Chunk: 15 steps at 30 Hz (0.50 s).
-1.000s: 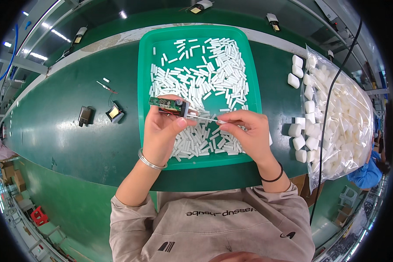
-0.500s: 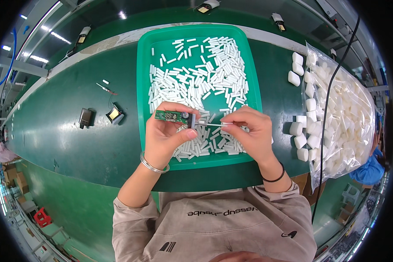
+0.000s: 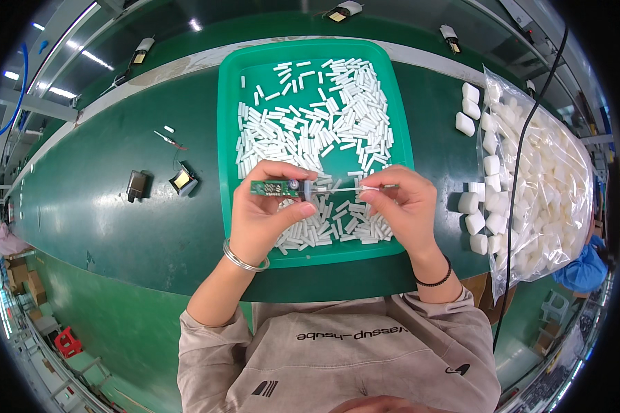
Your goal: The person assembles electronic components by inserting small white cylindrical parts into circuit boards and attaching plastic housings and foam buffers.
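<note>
My left hand (image 3: 255, 217) is closed around a small green circuit board (image 3: 272, 188) with a dark end plate and a round black part, held level above the tray. From the plate a thin light rod or wire (image 3: 339, 189) points right. My right hand (image 3: 412, 206) pinches a small white piece (image 3: 367, 188) at the rod's far end; the fingers partly hide it, so whether the rod enters it is unclear. Under both hands is a green tray (image 3: 229, 89) with many short white tubes (image 3: 275, 143) lying in loose heaps.
A clear plastic bag (image 3: 551, 199) of white rounded blocks stands on the right, several blocks (image 3: 465, 124) beside it. A black cable (image 3: 520, 148) hangs in front of it. To the left lie a dark case (image 3: 137, 184) and a small wired part (image 3: 184, 179). Behind the table, units (image 3: 343, 11) rest on a belt.
The circuit board and rod have turned slightly, and the rod is now nearly level. My right hand has shifted a little up and right. The units on the far belt have moved right.
</note>
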Available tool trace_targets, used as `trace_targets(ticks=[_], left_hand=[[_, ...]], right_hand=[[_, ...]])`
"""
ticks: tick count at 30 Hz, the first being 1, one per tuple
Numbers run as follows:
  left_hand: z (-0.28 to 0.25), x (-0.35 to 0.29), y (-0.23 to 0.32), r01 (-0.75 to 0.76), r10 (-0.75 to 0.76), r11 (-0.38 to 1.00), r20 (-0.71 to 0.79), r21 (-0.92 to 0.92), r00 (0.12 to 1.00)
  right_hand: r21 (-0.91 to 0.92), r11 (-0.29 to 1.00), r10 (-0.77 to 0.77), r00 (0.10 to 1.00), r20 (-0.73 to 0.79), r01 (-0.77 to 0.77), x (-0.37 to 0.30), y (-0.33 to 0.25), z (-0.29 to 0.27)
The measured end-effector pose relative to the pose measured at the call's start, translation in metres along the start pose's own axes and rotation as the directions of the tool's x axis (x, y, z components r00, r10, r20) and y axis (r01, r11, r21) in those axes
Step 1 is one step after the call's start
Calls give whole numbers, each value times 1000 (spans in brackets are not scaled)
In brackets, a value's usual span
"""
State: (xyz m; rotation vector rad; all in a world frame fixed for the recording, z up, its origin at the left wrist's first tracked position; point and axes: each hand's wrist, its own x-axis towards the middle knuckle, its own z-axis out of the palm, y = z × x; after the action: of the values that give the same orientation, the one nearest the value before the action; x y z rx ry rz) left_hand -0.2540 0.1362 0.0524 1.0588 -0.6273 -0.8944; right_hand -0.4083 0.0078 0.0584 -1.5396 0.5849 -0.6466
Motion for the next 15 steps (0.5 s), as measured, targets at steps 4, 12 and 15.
trace_targets(ticks=[4, 12, 15], left_hand=[[4, -1, 2, -7, -14, 978, 99, 209, 995], [6, -6, 2, -44, -14, 944, 173, 327, 985], [10, -7, 4, -30, -29, 926, 151, 377, 988]], right_hand=[[-167, 956, -236, 970, 51, 242, 1, 6, 3], [-340, 807, -423, 875, 236, 482, -2, 4, 2], [-248, 854, -430, 889, 155, 457, 0, 7, 6]])
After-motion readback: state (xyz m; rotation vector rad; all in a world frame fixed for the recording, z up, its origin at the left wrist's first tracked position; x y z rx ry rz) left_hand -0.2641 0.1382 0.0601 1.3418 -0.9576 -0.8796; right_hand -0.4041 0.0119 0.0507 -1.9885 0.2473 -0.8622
